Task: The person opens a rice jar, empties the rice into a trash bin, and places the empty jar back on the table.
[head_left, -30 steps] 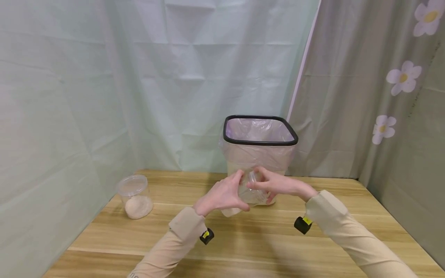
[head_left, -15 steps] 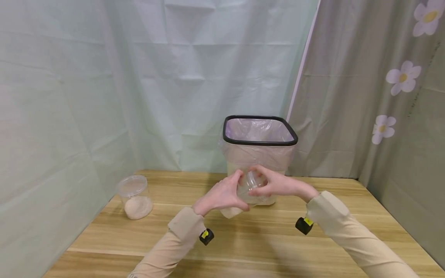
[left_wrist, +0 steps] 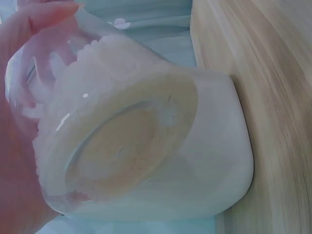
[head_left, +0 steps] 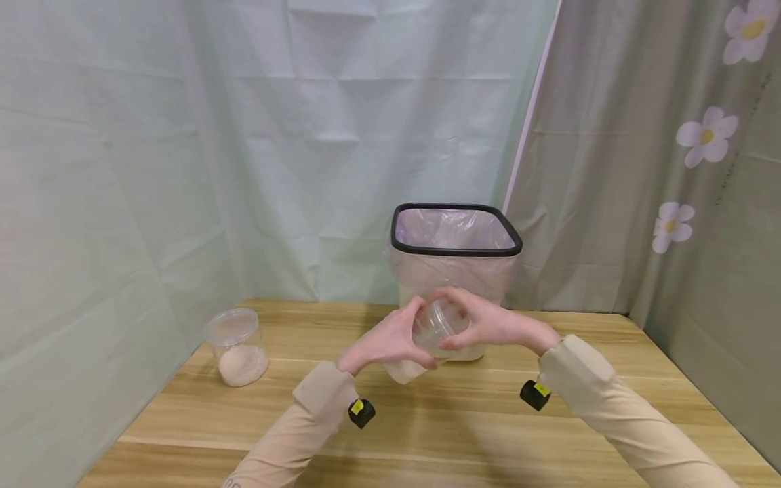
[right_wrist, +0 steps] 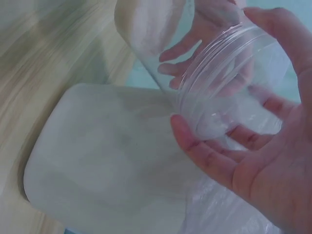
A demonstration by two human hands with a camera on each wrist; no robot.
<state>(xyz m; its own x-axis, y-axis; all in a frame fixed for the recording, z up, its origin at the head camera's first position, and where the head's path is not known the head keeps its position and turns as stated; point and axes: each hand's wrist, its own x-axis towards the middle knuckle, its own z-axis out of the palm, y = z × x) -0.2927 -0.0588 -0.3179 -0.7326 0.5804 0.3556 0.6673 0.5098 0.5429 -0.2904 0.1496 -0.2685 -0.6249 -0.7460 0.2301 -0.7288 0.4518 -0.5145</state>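
Tabletop [head_left: 427, 427] of pale wood, hanging curtains [head_left: 274, 169] behind, white flowers [head_left: 708, 135] printed at right; lidded tub [head_left: 238, 356] standing at left, same spot as before. Grips a tilted clear jar [head_left: 432, 332] in front of the black-rimmed bin [head_left: 454, 253] with the left hand [head_left: 387, 342], curls the right hand [head_left: 497, 325] round its ridged end [right_wrist: 207, 61], fingertips [right_wrist: 183, 129] wider apart than a second ago. Shows cut-off letters [head_left: 232, 483] on the left sleeve [head_left: 287, 437], unreadable.

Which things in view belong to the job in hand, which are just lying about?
In the job:
clear jar, tilted, held by left grip and right grip

Probably just lying about:
second jar, standing apart
lined bin, behind the held jar; its role is unclear
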